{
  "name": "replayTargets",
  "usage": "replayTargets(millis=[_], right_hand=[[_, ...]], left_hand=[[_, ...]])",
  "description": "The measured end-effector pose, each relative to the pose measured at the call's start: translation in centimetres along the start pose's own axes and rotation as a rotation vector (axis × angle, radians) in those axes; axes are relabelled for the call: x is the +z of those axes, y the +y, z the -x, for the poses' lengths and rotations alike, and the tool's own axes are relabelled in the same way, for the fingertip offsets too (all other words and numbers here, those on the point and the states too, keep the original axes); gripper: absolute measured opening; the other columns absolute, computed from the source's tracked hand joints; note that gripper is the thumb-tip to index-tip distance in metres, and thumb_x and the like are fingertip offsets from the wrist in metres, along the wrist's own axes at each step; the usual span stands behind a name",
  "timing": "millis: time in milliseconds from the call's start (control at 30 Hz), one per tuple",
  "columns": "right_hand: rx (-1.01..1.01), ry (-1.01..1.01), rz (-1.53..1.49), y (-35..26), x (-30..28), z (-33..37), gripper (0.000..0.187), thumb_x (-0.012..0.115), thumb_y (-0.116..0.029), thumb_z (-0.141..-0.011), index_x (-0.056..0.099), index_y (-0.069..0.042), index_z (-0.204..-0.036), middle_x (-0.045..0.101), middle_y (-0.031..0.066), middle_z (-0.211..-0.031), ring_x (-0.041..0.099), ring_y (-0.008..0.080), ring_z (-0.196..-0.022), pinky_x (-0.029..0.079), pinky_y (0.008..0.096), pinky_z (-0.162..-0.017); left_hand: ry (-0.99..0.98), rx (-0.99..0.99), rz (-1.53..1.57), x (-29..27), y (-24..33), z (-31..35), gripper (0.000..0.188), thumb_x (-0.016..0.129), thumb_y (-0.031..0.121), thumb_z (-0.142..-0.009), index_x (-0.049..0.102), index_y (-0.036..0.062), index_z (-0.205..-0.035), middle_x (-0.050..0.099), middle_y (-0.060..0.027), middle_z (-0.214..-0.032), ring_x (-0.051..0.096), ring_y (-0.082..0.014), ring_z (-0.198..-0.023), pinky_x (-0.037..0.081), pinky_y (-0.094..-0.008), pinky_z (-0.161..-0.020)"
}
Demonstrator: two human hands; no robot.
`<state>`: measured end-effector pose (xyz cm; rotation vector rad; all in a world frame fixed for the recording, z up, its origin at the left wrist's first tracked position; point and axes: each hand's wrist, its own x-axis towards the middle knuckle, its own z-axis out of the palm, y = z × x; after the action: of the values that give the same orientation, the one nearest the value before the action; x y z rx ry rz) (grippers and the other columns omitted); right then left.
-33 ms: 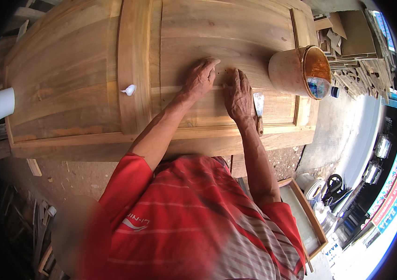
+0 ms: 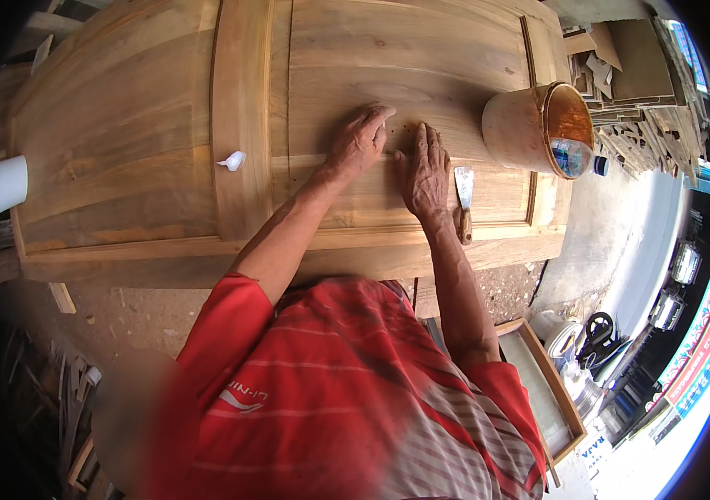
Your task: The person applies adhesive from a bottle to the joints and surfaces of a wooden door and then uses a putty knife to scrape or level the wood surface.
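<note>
A panelled wooden door (image 2: 242, 108) lies flat in front of me, and both my hands are on its right-hand panel. My left hand (image 2: 361, 143) has its fingers bent and pressed together with the thumb close by; whatever may be under them is hidden. Just right of it, my right hand (image 2: 426, 173) lies flat, fingers stretched away from me and thumb slightly apart. A putty knife (image 2: 464, 196) with a wooden handle and pale blade rests right beside the right hand. Small dark spots on the wood show between the two hands.
A stained plastic bucket (image 2: 511, 129) with a clear bottle (image 2: 570, 157) in it stands on the door's right side. A small white pail (image 2: 7, 185) is at the left edge. A small white object (image 2: 232, 161) lies on the middle rail. Stacked wood pieces (image 2: 647, 137) are beyond, right.
My right thumb has spread slightly away from the fingers. The left hand stays almost in the same place, and the view has shifted a little.
</note>
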<state>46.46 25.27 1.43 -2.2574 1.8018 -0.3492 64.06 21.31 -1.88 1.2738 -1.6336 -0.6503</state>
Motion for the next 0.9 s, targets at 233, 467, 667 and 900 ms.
replayTargets(millis=[233,467,667,900], right_hand=[[0.071,-0.008,0.125,-0.6,1.7,-0.1,0.085,0.048,-0.059,-0.105,0.025,-0.004,-0.165,0.029,0.0165,-0.171,0.022,0.0363,-0.16,0.015,0.0624,-0.126],[0.111,0.012,0.084,0.0,2.0,-0.1,0.082,0.053,-0.058,-0.103,0.031,-0.007,-0.164,0.031,0.0134,-0.171,0.024,0.0374,-0.159,0.017,0.0639,-0.124],[0.054,0.045,0.023,1.0,1.3,-0.6,0.069,0.061,-0.044,-0.104,0.042,-0.008,-0.159,0.042,0.0153,-0.164,0.033,0.0374,-0.154,0.022,0.056,-0.123],[0.049,0.098,0.035,1.7,1.2,-2.4,0.071,0.06,-0.044,-0.104,0.038,-0.007,-0.161,0.039,0.0153,-0.166,0.032,0.0346,-0.155,0.025,0.0577,-0.123]], left_hand=[[0.023,0.023,-0.02,0.6,-0.2,0.3,0.035,0.06,-0.001,-0.092,0.064,0.0035,-0.126,0.07,-0.0205,-0.123,0.067,-0.0405,-0.116,0.057,-0.0464,-0.098],[0.009,0.018,-0.026,0.4,0.2,0.0,0.033,0.057,-0.001,-0.094,0.064,0.0039,-0.125,0.07,-0.0209,-0.124,0.068,-0.0408,-0.113,0.058,-0.0474,-0.095],[0.015,0.016,-0.044,0.3,0.1,0.1,0.031,0.056,-0.001,-0.094,0.065,0.0032,-0.123,0.07,-0.0213,-0.122,0.068,-0.041,-0.113,0.058,-0.0466,-0.094],[0.025,0.017,-0.048,0.5,0.2,-0.3,0.03,0.057,-0.001,-0.094,0.066,0.0037,-0.123,0.071,-0.0211,-0.121,0.068,-0.0412,-0.113,0.058,-0.0471,-0.094]])
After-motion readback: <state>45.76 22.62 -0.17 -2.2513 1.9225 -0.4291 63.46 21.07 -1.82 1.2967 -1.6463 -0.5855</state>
